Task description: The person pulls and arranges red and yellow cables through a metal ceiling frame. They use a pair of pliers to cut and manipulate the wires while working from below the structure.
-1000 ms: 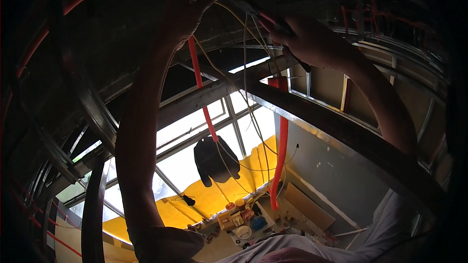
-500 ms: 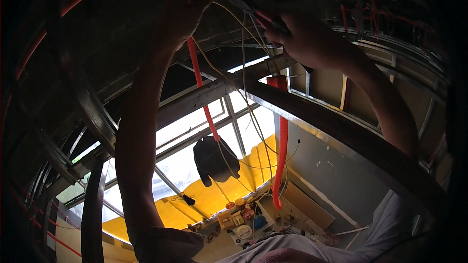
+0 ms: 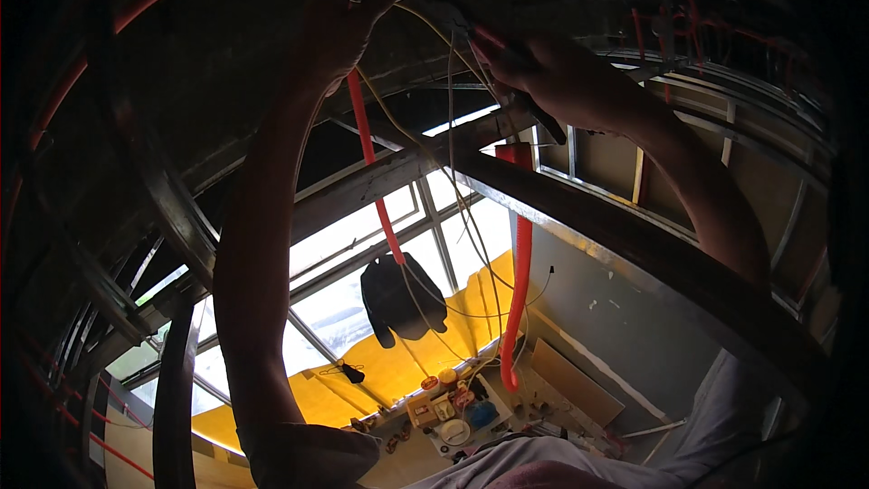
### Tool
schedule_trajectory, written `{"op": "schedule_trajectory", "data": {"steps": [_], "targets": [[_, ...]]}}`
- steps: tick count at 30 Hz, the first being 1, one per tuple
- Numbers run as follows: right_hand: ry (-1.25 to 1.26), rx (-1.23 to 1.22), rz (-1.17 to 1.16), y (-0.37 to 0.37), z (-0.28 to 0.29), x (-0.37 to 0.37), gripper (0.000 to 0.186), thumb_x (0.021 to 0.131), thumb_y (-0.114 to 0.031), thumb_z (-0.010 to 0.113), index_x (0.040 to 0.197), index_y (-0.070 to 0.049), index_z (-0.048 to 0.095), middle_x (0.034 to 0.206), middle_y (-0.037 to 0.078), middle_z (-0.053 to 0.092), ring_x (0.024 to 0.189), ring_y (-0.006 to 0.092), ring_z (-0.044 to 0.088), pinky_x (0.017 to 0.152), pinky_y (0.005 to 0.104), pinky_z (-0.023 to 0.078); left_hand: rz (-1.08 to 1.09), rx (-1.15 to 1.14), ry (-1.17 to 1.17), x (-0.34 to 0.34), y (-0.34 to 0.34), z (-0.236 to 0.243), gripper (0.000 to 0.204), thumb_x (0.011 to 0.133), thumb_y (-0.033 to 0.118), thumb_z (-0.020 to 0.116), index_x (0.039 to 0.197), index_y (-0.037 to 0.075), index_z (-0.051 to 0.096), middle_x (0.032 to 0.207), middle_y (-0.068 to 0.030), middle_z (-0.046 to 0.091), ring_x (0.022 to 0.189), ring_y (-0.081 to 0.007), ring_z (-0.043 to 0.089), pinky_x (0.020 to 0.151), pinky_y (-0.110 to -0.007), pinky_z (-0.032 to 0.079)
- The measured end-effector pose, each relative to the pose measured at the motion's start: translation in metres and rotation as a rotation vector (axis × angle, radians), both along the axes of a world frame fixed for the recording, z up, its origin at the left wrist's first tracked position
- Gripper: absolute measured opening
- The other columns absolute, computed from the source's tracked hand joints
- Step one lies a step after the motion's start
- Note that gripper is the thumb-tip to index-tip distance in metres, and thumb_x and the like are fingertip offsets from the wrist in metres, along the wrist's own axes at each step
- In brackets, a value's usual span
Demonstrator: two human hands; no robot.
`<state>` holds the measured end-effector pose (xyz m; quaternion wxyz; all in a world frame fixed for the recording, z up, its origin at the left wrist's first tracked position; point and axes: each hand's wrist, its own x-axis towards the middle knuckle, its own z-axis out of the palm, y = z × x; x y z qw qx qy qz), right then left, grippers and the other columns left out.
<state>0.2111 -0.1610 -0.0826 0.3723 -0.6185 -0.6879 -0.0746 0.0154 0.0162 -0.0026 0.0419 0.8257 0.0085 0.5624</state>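
Overhead, right hand (image 3: 563, 78), curled round pliers (image 3: 490, 38)

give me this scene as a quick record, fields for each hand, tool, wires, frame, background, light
left hand: raised beside a red conduit; too dark to tell its grip
right hand: raised, closed around the pliers
tool: pliers with red on the handles, head toward the left hand
wires: thin, hanging below the hands
frame: metal beam
background: dark jacket against bright windows and yellow sheeting
light: dim overhead
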Motion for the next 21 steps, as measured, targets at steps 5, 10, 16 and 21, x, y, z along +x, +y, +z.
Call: {"op": "schedule_trajectory", "data": {"steps": [5, 10, 16, 21], "targets": [[-0.099, 0.126, -0.069, -0.007, 0.001, -0.002, 0.043, 0.102, -0.037, 0.051, 0.128, -0.003, 0.057, 0.089, 0.01, 0.068, 0.077, 0.0173, 0.064, 0.07, 0.0362, 0.047, 0.125, -0.106, 0.065, -0.003, -0.01, 0.001, 0.038, 0.093, 0.038, 0.068, 0.119, 0.01, 0.069, 0.093, -0.0001, 0.067, 0.085, -0.0069, 0.057, 0.077, -0.028, 0.044], [-0.133, 0.096, -0.094, -0.016, 0.005, -0.004, 0.042, 0.101, -0.037, 0.052, 0.128, -0.005, 0.056, 0.089, 0.011, 0.068, 0.075, 0.0185, 0.065, 0.068, 0.0372, 0.048, -0.081, 0.054, -0.008, 0.004, -0.001, -0.003, 0.036, 0.091, 0.037, 0.07, 0.115, 0.01, 0.072, 0.092, -0.0066, 0.067, 0.08, -0.0125, 0.058, 0.07, -0.031, 0.046], [-0.166, 0.155, -0.069, -0.008, -0.001, -0.009, 0.039, 0.102, -0.035, 0.052, 0.128, -0.005, 0.055, 0.085, 0.01, 0.066, 0.071, 0.0169, 0.064, 0.065, 0.0348, 0.049, 0.107, 0.053, -0.02, 0.001, -0.002, -0.003, 0.034, 0.093, 0.037, 0.068, 0.116, 0.013, 0.071, 0.073, -0.0027, 0.057, 0.063, -0.0082, 0.051, 0.058, -0.03, 0.041], [0.367, 0.04, 0.286, -0.004, -0.016, -0.032, 0.037, 0.103, -0.034, 0.05, 0.127, -0.007, 0.055, 0.086, 0.005, 0.063, 0.073, 0.0109, 0.064, 0.066, 0.0293, 0.052, 0.105, -0.026, -0.008, -0.002, -0.007, -0.005, 0.034, 0.093, 0.038, 0.067, 0.117, 0.013, 0.071, 0.063, 0.0009, 0.051, 0.051, -0.0053, 0.043, 0.049, -0.029, 0.036]]}}
